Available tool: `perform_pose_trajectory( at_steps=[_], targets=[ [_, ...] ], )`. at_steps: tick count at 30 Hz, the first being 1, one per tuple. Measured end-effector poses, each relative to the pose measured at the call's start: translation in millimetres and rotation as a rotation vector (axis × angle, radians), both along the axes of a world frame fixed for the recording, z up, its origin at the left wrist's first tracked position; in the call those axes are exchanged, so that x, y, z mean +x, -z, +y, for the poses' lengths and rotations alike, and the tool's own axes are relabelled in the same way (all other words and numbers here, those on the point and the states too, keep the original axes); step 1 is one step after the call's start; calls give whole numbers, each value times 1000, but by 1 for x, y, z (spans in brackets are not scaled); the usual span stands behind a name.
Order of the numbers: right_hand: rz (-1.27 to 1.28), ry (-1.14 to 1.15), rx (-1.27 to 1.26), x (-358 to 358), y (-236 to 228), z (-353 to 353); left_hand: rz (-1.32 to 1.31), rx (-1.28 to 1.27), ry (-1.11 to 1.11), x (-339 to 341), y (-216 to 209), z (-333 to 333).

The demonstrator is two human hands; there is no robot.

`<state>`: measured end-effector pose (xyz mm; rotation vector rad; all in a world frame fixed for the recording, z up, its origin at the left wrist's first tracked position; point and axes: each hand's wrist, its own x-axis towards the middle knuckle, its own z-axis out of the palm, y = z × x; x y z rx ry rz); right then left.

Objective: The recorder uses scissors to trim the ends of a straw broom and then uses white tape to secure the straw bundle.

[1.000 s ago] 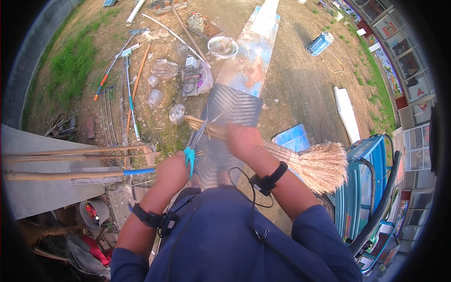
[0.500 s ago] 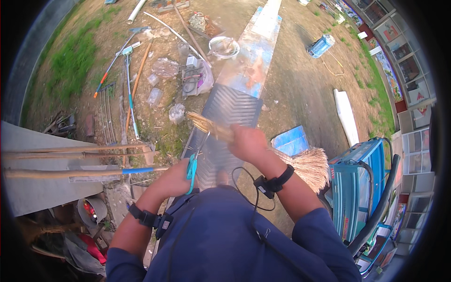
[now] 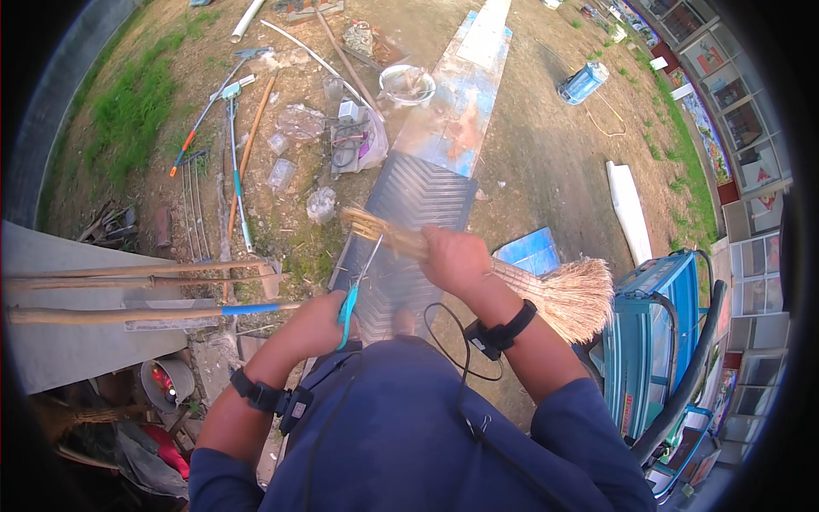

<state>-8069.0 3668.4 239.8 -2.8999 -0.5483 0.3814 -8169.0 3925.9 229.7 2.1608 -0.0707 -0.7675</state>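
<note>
- One straw broom (image 3: 529,282), bristles (image 3: 577,296) flared, slants above a chevron-ribbed dark mat (image 3: 431,189).
- Right hand (image 3: 456,258), knuckles up, wraps its stalk (image 3: 394,237).
- Left hand (image 3: 316,326), lower, holds teal-handled scissors (image 3: 348,309), blades toward the stalk's end.

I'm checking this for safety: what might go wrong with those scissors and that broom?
The scissors in the left hand point up at the narrow end of the broom, near the right hand, so a slip might nick it. The broom's wide end also fans out toward the blue vehicle; a swing could knock against it.
</note>
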Motion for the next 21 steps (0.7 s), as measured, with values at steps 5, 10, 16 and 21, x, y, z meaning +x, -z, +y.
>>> perform_pose_trajectory(
  at_steps=[5, 10, 16, 21],
  targets=[
    [61, 18, -31, 1, -5, 1, -76, -22, -24, -3, -5, 0],
    [127, -2, 25, 0, -15, 3, -59, -24, -116, -10, 6, 4],
    [209, 33, 22, 1, -12, 4, -207, 78, -94, -13, 11, 4],
    [203, 76, 62, -5, 2, 2, -198, 107, -101, -18, 21, 4]
  ],
)
